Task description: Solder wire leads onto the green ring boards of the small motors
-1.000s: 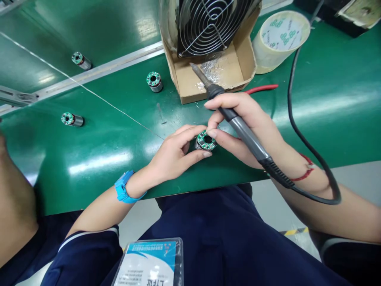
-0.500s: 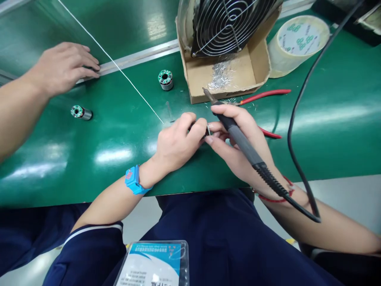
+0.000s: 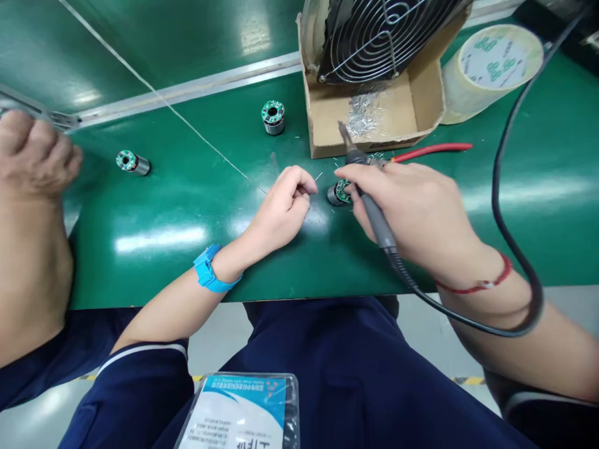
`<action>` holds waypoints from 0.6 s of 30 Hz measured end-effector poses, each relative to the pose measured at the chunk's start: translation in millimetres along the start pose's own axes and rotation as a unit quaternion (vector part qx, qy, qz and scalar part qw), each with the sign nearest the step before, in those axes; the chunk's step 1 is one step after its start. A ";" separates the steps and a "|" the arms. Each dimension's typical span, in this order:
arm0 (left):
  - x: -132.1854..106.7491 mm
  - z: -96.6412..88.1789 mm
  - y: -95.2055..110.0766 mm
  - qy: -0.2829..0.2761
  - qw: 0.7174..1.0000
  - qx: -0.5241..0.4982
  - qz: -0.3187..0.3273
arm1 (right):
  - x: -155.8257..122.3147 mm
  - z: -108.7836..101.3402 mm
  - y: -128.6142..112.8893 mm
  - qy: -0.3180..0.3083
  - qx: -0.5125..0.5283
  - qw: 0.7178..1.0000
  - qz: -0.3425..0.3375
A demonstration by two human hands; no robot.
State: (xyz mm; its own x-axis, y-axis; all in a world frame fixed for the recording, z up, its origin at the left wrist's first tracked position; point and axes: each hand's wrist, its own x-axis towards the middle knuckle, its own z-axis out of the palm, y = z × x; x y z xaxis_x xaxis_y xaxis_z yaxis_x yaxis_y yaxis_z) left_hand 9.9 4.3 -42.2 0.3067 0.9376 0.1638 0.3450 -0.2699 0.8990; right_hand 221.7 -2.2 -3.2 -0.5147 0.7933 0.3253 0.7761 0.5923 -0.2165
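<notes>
My left hand (image 3: 286, 209) is closed with curled fingers, just left of a small motor (image 3: 334, 194). A thin whitish solder wire (image 3: 187, 121) runs from the upper left into this hand, and a short bright end (image 3: 319, 176) shows past the fingertips. My right hand (image 3: 412, 206) grips a soldering iron (image 3: 378, 221), its tip pointing up and away over the cardboard box. The right fingertips also touch the motor, which lies tilted on the green bench with its round circuit board facing right. Part of the board is hidden by the fingers.
Similar motors, one upright (image 3: 273, 118) and one lying (image 3: 133, 163), are on the bench (image 3: 163, 268). A cardboard box (image 3: 322, 149) holds a fan (image 3: 386, 40) and wire clippings. Red-handled pliers (image 3: 435, 151), a tape roll (image 3: 486, 75), the iron's cable (image 3: 500, 181) and another person's hand (image 3: 35, 156) surround the work.
My hands have moved apart. The motor left my left hand and now lies on the bench at my right fingertips. The other person's hand moved left and toward me.
</notes>
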 end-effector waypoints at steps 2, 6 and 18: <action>-0.1 0.6 6.2 0.006 0.999 0.031 0.029 | -3.7 -6.7 0.9 0.043 0.047 0.998 0.026; -2.0 2.5 13.2 0.003 0.994 0.103 0.038 | -19.5 -6.2 3.1 0.176 0.202 0.956 0.119; -0.5 6.4 8.9 -0.010 0.989 0.143 0.022 | -50.5 11.5 -4.1 0.275 0.383 0.846 0.247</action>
State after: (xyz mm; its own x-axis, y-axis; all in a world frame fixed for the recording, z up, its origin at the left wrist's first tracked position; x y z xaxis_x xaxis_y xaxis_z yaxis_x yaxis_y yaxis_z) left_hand 18.5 0.1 -36.9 0.3434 0.9200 0.1890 0.5678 -0.3637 0.7385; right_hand 240.3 -43.1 -29.4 0.2154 0.9101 0.3539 0.2739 0.2916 -0.9165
